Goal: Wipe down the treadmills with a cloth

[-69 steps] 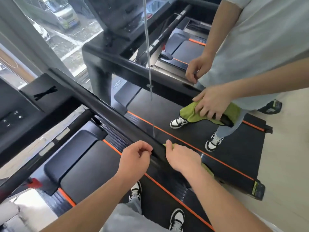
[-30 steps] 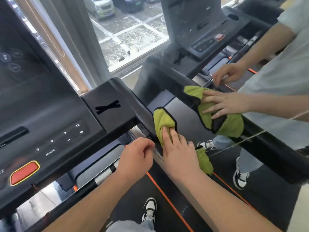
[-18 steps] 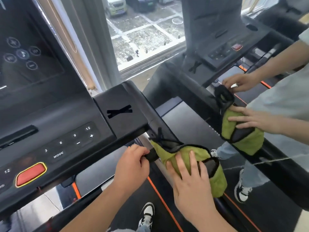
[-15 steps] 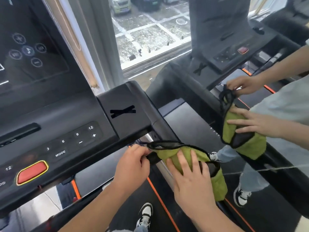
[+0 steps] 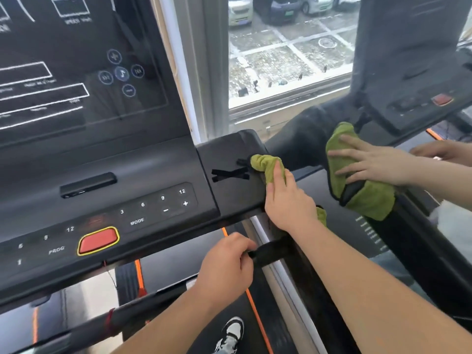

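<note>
A green fabric cloth (image 5: 267, 164) on a black treadmill console (image 5: 153, 175).
Flat-fingered, the right hand (image 5: 288, 203) presses it — below, the left hand (image 5: 226, 267) grips a black bar (image 5: 270, 252).

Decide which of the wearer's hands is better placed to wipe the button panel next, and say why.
Right. The right hand presses the green cloth on the console corner beside the buttons; the left hand grips a black handle below, clothless.

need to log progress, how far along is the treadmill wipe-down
Done: no surface shows it plainly. In hand: the right hand presses the green cloth on the console's right corner while the left hand grips a black handle. Likely left: the button panel and screen, which the cloth isn't touching.
</note>
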Demonstrator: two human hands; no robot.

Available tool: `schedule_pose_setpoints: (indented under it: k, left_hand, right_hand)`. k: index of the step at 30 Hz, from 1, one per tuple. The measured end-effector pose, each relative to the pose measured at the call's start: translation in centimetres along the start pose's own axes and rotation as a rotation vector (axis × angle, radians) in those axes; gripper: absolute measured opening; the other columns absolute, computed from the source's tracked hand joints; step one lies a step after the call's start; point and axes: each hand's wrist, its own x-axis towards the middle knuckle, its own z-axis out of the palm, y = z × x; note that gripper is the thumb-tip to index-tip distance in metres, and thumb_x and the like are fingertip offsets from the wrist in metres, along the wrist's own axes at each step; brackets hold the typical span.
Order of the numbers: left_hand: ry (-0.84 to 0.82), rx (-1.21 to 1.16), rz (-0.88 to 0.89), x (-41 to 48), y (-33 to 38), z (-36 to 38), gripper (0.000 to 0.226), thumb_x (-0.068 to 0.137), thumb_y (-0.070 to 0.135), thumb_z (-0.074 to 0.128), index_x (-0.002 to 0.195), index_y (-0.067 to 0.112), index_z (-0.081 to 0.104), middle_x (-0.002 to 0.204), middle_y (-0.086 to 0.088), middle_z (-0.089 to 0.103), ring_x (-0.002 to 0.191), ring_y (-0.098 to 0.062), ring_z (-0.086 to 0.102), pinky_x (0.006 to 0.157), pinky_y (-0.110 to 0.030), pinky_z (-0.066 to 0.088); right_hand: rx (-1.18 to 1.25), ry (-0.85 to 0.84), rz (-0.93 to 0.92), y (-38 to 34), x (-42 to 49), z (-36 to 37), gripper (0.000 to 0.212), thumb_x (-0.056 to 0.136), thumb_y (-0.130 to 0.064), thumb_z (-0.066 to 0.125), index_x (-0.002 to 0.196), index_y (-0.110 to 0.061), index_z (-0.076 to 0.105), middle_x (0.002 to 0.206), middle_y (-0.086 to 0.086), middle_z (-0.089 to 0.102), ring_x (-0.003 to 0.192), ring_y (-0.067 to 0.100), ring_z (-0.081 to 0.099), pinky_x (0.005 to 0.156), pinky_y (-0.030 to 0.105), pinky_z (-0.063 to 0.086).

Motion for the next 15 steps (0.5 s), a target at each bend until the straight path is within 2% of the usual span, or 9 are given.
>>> schedule_pose_setpoints:
  k: [4,6,8,10,12,15]
  left_hand:
    - [0.012,0.015,0.005,-0.7,0.7,-0.1,0.031,0.085,0.012,0.048,0.100,0.023,0.073,0.098,0.015,0.066,0.094,-0.005,0.060,0.079,-0.011,0.042]
    - [0.021,0.011,0.025,-1.0,1.4,0.1,0.029,0.085,0.012,0.049,0.098,0.024,0.073,0.095,0.016,0.066,0.092,-0.004,0.061,0.078,-0.012,0.044]
    - [0.019,-0.007,0.050,-1.3,2.3,0.8,0.028,0.085,0.015,0.048,0.096,0.024,0.073,0.093,0.017,0.066,0.090,-0.002,0.061,0.078,-0.012,0.046]
    - [-0.010,-0.058,0.037,-1.6,3.5,2.1,0.029,0.085,0.015,0.048,0.095,0.023,0.074,0.093,0.019,0.067,0.088,0.003,0.060,0.080,-0.006,0.042]
    - [-0.061,-0.099,0.023,-2.2,4.8,3.5,0.029,0.084,0.014,0.050,0.093,0.024,0.075,0.091,0.021,0.067,0.087,0.008,0.058,0.081,-0.003,0.038]
    - [-0.138,-0.133,0.012,-3.4,6.3,5.9,0.028,0.083,0.012,0.053,0.089,0.027,0.076,0.085,0.023,0.066,0.086,0.010,0.060,0.080,-0.004,0.040]
  right_hand:
    - [0.240,-0.177,0.133,0.8,2.0,-1.8,0.060,0.108,-0.051,0.012,0.164,-0.037,-0.003,0.158,0.014,0.042,0.130,0.044,0.052,0.105,0.055,0.038]
    - [0.324,-0.241,0.187,2.1,1.1,-2.0,0.060,0.108,-0.053,0.009,0.165,-0.034,0.005,0.162,0.011,0.040,0.138,0.044,0.047,0.112,0.054,0.033]
    - [0.347,-0.266,0.233,3.9,-0.9,-1.3,0.062,0.107,-0.056,0.005,0.165,-0.035,0.013,0.161,0.012,0.042,0.138,0.043,0.047,0.113,0.053,0.033]
    - [0.357,-0.279,0.281,5.9,-3.7,-0.5,0.065,0.104,-0.058,0.001,0.162,-0.038,0.021,0.156,0.013,0.048,0.135,0.042,0.050,0.112,0.054,0.036]
    - [0.376,-0.310,0.354,8.3,-6.9,0.3,0.065,0.106,-0.054,0.003,0.160,-0.031,0.031,0.157,0.013,0.048,0.138,0.040,0.047,0.114,0.051,0.034]
    - [0.356,-0.364,0.438,11.2,-12.4,0.7,0.068,0.106,-0.054,0.005,0.157,-0.024,0.038,0.159,0.012,0.045,0.144,0.039,0.043,0.118,0.048,0.031]
